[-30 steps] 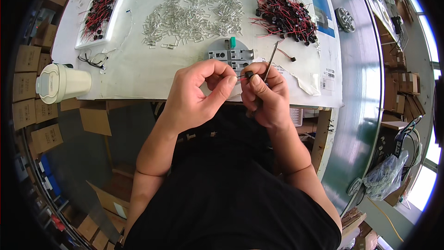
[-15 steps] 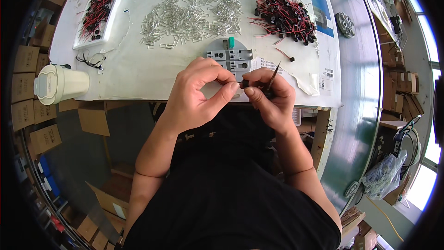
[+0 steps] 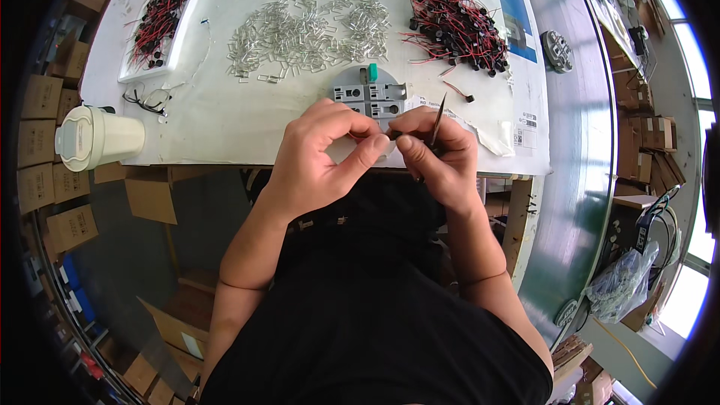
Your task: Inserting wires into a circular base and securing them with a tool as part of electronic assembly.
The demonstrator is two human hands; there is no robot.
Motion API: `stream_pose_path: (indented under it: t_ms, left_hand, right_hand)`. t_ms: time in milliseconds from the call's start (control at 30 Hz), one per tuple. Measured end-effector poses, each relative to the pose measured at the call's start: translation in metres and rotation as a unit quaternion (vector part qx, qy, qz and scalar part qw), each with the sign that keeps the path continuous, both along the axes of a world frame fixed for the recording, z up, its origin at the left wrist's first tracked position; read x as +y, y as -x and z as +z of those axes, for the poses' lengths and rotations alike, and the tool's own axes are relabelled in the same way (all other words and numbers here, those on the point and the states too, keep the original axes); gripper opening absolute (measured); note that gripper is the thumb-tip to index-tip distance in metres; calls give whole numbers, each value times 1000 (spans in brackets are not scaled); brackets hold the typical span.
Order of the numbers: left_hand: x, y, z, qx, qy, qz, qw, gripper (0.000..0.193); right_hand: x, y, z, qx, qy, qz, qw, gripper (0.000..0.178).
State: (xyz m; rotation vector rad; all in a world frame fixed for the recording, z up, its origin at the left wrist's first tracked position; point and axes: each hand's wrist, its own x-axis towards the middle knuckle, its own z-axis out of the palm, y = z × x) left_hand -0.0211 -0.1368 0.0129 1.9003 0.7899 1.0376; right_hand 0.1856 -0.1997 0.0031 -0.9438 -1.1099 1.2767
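Over the table's near edge, my left hand [image 3: 319, 154] and my right hand [image 3: 444, 151] meet with fingertips almost touching. The thumb and forefinger of the left hand are pinched; whatever lies between them is too small to make out. Dark pointed tweezers [image 3: 439, 118] stick up from between the fingers of my right hand, whose thumb and forefinger pinch a small black part, mostly hidden by the fingertips. Just beyond the hands sits a grey fixture [image 3: 367, 92] with slots and a green block [image 3: 373, 72] at its far side. The hands cover its near part.
Many clear small pieces [image 3: 300, 34] lie spread mid-table. Right of them is a heap of black buzzer-like parts with red and black wires [image 3: 457, 30], plus a single one [image 3: 469, 97]. A white tray [image 3: 176, 41] holds more. Glasses [image 3: 150, 99] and a lidded pale cup [image 3: 116, 137] are at left.
The black part showing between the fingertips is now almost covered. The tweezers have tilted slightly more upright, and the right fingers have closed in a little. The left hand has barely moved.
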Motion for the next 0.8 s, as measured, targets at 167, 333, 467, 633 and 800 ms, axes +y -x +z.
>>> stream_pose_path:
  t_ms: [167,333,467,633,800]
  left_hand:
    - [-1,6,-3,-31,195,-32,980,13]
    - [0,10,-8,-71,244,-42,966,17]
    - [1,13,-7,-70,270,-41,959,18]
    - [2,14,-1,-50,275,-65,958,17]
    - [-2,8,-8,-82,225,-66,969,13]
  right_hand:
    - [16,-8,-10,-196,-235,4,952,19]
    - [2,7,3,-64,-29,-17,997,18]
    - [3,2,-3,-22,-6,22,999,19]
    - [5,-4,-8,-44,-70,67,994,21]
    - [2,-2,-2,-24,-25,62,997,19]
